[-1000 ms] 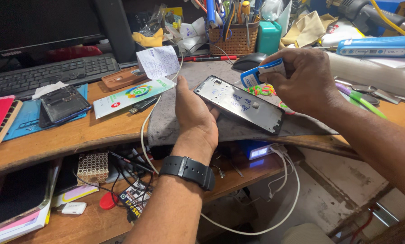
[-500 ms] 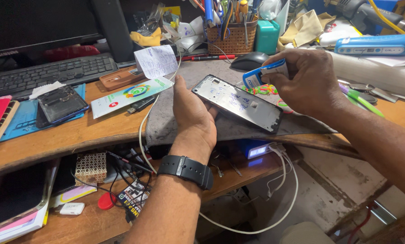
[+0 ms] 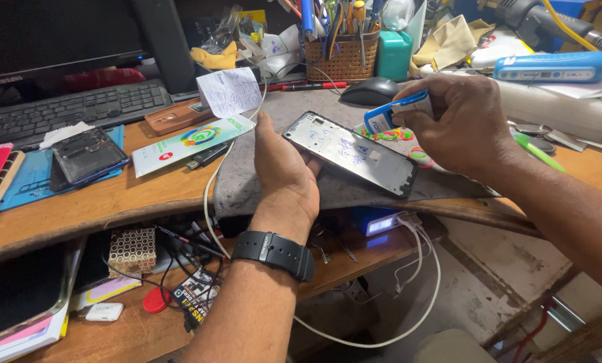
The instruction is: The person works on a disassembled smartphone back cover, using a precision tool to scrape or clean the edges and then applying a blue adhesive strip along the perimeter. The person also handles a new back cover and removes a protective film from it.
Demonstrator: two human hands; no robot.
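Wooden desk (image 3: 146, 195), worn and brown, with curved front edge. Under it, lower wooden shelf (image 3: 354, 259), also cluttered with small items and cables. At back left, dark monitor (image 3: 52, 33) above black keyboard (image 3: 72, 111). Grey mat (image 3: 314, 188) spread on desk top. Woven basket (image 3: 344, 60) full of tools at back. At lower right, stained pale floor (image 3: 509, 269), maybe concrete, hard to tell. Soft, even light, no strong shadows.
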